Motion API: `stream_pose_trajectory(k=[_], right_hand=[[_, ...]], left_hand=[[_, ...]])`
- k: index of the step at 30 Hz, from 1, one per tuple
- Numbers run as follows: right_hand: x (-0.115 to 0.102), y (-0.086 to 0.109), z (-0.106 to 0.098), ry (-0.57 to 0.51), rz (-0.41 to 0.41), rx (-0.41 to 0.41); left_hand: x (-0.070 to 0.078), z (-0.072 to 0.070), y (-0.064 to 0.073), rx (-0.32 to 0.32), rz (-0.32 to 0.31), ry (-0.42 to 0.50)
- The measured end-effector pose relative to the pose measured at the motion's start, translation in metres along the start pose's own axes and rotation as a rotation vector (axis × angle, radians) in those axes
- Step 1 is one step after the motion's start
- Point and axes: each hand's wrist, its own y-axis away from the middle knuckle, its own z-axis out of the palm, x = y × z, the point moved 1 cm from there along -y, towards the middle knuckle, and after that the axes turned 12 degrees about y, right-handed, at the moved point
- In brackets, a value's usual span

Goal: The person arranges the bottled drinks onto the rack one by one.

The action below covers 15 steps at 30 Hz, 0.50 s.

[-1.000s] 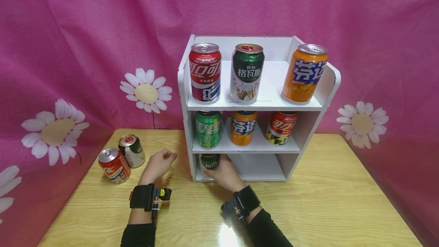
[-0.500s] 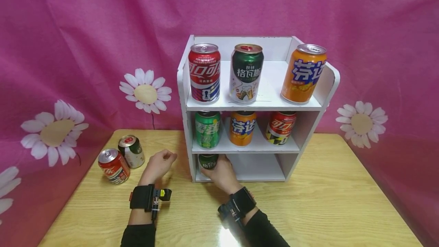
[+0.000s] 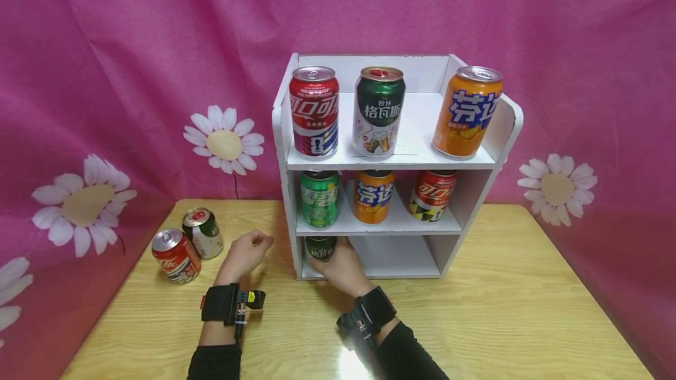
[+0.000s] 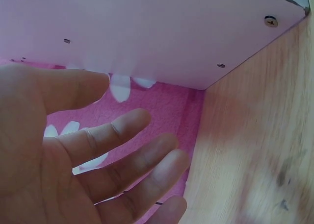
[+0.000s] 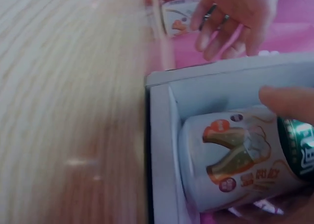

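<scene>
On the bottom level of the white shelf (image 3: 401, 280), at its left end, a green and white kvass can (image 3: 320, 247) stands upright. My right hand (image 3: 344, 268) holds it, with fingers reaching behind the right side and thumb across the front. In the right wrist view, the can's beer-mug print (image 5: 235, 150) shows, and its base meets the shelf floor. Left of the shelf, my left hand (image 3: 245, 257) hovers over the table, holding nothing. Its fingers (image 4: 140, 167) are loosely bent in the left wrist view, near the shelf's outer side panel (image 4: 147, 33).
A red cola can (image 3: 176, 255) and another kvass can (image 3: 203, 232) stand at the table's left. Middle level: green can (image 3: 320, 199), orange soda can (image 3: 374, 197), red cola can (image 3: 433, 196). Top level: cola (image 3: 314, 111), kvass (image 3: 379, 112), orange soda (image 3: 467, 112).
My right hand and the kvass can have shifted slightly left, toward the shelf's left wall, and then stayed there. My left hand has barely moved.
</scene>
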Motion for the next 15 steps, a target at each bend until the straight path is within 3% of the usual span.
stream_pose_trajectory(k=[5, 15], right_hand=[[0.0032, -0.0012, -0.0047, -0.054, 0.026, -0.051], [0.0033, -0.0016, -0.0046, -0.037, 0.038, -0.075]], left_hand=[[-0.0003, 0.0003, -0.0020, 0.004, -0.009, 0.000], [0.0000, 0.0000, -0.0012, 0.001, -0.018, -0.004]])
